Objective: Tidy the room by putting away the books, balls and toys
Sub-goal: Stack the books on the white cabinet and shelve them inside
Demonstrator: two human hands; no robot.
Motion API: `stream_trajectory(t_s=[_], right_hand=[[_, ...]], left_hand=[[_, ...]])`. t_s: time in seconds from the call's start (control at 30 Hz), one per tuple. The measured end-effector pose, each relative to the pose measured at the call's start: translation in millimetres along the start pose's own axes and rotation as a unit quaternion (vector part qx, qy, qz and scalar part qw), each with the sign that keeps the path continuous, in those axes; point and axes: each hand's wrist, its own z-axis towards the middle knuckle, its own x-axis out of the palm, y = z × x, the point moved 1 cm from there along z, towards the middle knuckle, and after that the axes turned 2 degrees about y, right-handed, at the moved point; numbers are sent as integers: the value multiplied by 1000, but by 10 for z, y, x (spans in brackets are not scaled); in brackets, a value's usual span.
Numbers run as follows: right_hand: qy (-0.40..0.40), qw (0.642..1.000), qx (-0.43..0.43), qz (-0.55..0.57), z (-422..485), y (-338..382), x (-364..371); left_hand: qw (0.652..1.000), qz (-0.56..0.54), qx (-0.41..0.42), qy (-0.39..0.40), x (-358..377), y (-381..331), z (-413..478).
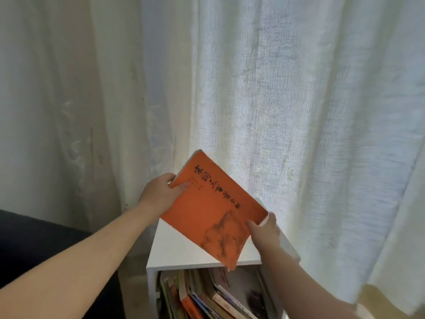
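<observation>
1. Two bare forearms are reaching in from the lower corners and meeting over a low white shelf unit (pixel 174 247). Judgement: both are sharing the load so that a thin, floppy volume is not sagging.
2. Many stored books (pixel 207 298) are leaning unevenly in the open compartment below the unit's top. The row is looking packed on the left and looser on the right, so that side is probably offering the likelier slot.
3. Right hand (pixel 264 229): it is pinching the lower right edge of the orange book (pixel 213 210), with the thumb on the cover and the fingers curling behind. It is probably acting as the steering end.
4. Left hand (pixel 158 196): it is gripping the upper left edge, with the thumb lying on the cover beside the black lettering and the fingers hidden behind.
5. Orange book, soft cover: it is hanging tilted in the air above the shelf top, with its lowest corner dipping past the front lip toward the compartment. Whether it is touching the top cannot be told. Judgement: shelving is under way, not finished.
6. Dark sofa (pixel 34 240): it is sitting at the left, well apart from the unit.
7. Pale curtain (pixel 299 100): it is hanging just behind the unit and glowing with daylight.
</observation>
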Motion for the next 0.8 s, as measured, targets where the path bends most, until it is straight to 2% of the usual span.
stream_trajectory(t_s=[0.03, 0.1, 0.17, 0.2, 0.3, 0.4, 0.6, 0.8], right_hand=[[1, 998, 34, 44, -35, -60, 70], [57, 986, 97, 125, -81, -196, 221], [135, 954, 146, 224, -166, -252, 280], [146, 942, 159, 256, -211, -266, 269], [111, 948, 160, 251, -309, -365, 203], [64, 953, 192, 227, -410, -682, 112], [8, 915, 288, 284, -760, -1548, -184], [4, 913, 295, 280, -771, -1867, -341]], left_hand=[[998, -65, -20, -15, -19, 61, -38], [978, -197, -67, -32, -29, 138, -137], [962, -249, -100, -38, -6, 195, -231], [958, -261, -109, -36, 18, 216, -256], [955, -263, -135, -12, 148, 266, -343], [958, -235, -155, 47, 401, 319, -480], [958, -159, -166, 171, 1095, 422, -976], [935, -160, -256, 187, 1692, 715, -1208]])
